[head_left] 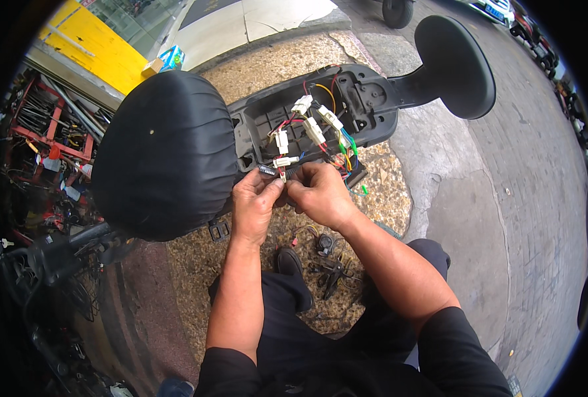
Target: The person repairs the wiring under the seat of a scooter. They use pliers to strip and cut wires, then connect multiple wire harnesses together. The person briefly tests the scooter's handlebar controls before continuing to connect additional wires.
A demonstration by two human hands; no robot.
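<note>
Both my hands meet at the near edge of an open black plastic tray (254, 109) on a vehicle with a black seat. My left hand (251, 205) pinches a small white wire connector (283, 176) between thumb and fingers. Right against it, my right hand (324, 195) is closed, its fingertips curled; what they grip is hidden. Several white plug connectors (314, 131) lie over the tray on red, yellow, blue and green wires (348, 149). Just left of the hands bulges the black padded seat (165, 152).
A padded black backrest (456, 66) juts out at the far right. Red racks of tools (52, 122) stand at the left. On the speckled ground between my feet lie a round black part (324, 245) and tangled dark wiring (337, 274). A small box (172, 58) stands behind the seat.
</note>
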